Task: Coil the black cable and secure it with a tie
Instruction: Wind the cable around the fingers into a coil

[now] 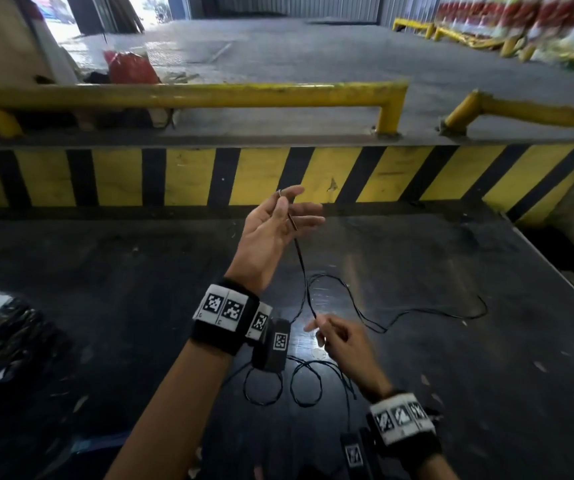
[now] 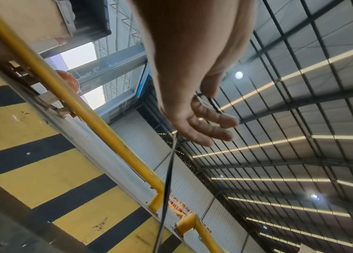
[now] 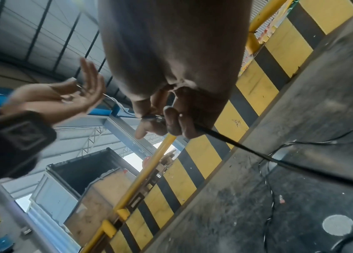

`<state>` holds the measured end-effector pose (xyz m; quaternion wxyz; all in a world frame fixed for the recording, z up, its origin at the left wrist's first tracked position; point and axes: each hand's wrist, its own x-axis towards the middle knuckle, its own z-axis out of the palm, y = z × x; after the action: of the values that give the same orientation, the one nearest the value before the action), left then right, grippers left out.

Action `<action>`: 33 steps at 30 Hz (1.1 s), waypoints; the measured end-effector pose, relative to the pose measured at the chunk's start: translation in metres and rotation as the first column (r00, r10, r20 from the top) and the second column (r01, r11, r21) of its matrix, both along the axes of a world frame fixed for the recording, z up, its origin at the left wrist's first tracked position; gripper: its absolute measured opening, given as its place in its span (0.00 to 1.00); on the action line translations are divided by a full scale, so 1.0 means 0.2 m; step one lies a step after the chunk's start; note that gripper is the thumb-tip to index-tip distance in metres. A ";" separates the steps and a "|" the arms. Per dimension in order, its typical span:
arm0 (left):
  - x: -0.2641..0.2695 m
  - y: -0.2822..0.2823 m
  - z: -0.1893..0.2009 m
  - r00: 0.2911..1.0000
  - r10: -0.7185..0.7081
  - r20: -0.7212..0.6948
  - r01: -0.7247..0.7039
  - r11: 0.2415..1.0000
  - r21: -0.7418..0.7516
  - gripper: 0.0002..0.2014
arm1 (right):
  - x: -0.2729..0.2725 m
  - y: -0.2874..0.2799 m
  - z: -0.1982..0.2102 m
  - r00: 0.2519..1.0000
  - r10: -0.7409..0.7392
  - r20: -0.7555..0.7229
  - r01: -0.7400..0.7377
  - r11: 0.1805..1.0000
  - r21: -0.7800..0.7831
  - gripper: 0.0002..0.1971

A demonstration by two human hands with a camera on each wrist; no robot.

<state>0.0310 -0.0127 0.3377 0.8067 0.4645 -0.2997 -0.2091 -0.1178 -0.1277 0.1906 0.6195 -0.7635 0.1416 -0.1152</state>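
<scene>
A thin black cable (image 1: 301, 268) runs taut between my two hands above a dark floor. My left hand (image 1: 283, 202) is raised palm up and pinches the cable's metal-tipped end between thumb and forefinger, the other fingers spread straight. Lower and nearer, my right hand (image 1: 320, 325) pinches the cable with curled fingers. Beyond the right hand the rest of the cable lies in loose loops (image 1: 306, 382) on the floor. In the left wrist view the cable (image 2: 168, 184) hangs down from the left hand (image 2: 203, 119). The right wrist view shows the right hand (image 3: 160, 119) gripping the cable (image 3: 231, 140). No tie is visible.
A yellow-and-black striped kerb (image 1: 278, 174) with a yellow rail (image 1: 209, 95) crosses just beyond the hands. A dark bundle on white sheeting (image 1: 1, 327) lies at the left. A white round spot (image 3: 337, 225) marks the floor near the cable.
</scene>
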 end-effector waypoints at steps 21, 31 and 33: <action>0.13 -0.06 -0.11 0.974 0.141 0.178 -0.192 0.930 0.314 0.16 | -0.18 -0.04 0.35 0.986 -0.018 0.164 0.078 0.925 -0.371 0.13; 0.00 -0.04 -0.12 0.969 -0.030 0.247 -0.089 0.884 0.458 0.15 | -0.15 -0.17 0.65 0.962 0.018 0.273 0.163 0.763 -0.625 0.07; -0.06 -0.03 -0.10 0.968 -0.082 0.238 -0.039 0.885 0.464 0.15 | -0.12 -0.21 0.73 0.957 0.026 0.289 0.185 0.714 -0.675 0.09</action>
<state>0.0190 -0.0194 0.3175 0.6249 0.6635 -0.3455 -0.2235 -0.1421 -0.1702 0.3376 0.2951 -0.9089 0.0326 -0.2927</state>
